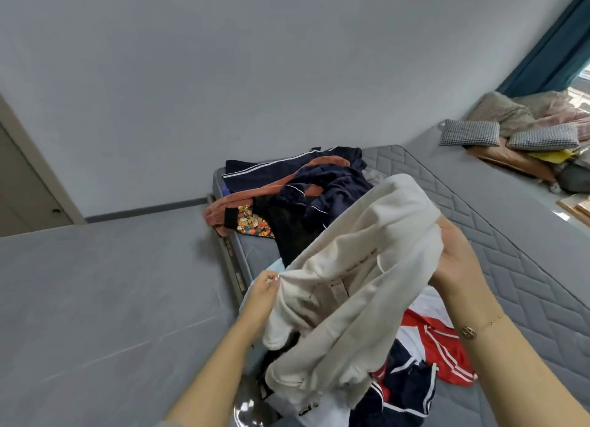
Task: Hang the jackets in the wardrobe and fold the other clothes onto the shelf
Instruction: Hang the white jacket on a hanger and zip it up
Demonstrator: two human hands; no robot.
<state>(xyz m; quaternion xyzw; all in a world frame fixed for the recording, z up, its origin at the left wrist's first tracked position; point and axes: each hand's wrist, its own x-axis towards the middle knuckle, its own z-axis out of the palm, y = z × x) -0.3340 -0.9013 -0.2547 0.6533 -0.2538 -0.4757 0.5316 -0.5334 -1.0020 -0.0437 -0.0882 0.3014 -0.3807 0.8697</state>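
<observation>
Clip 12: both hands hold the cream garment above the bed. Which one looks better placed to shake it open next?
Probably the left hand: it pinches an edge of the cream garment, a grip to pull from. The right hand has bunched cloth over its fingers, more anchor than lead.

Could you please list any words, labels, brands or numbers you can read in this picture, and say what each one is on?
Nothing here can be read for certain.
Cream garment, held by the left hand and right hand: a faint line of print, too small to read.
Its sewn-in label: blurred.
White garment at the bottom edge: dark letters, cut off and unreadable.
</observation>
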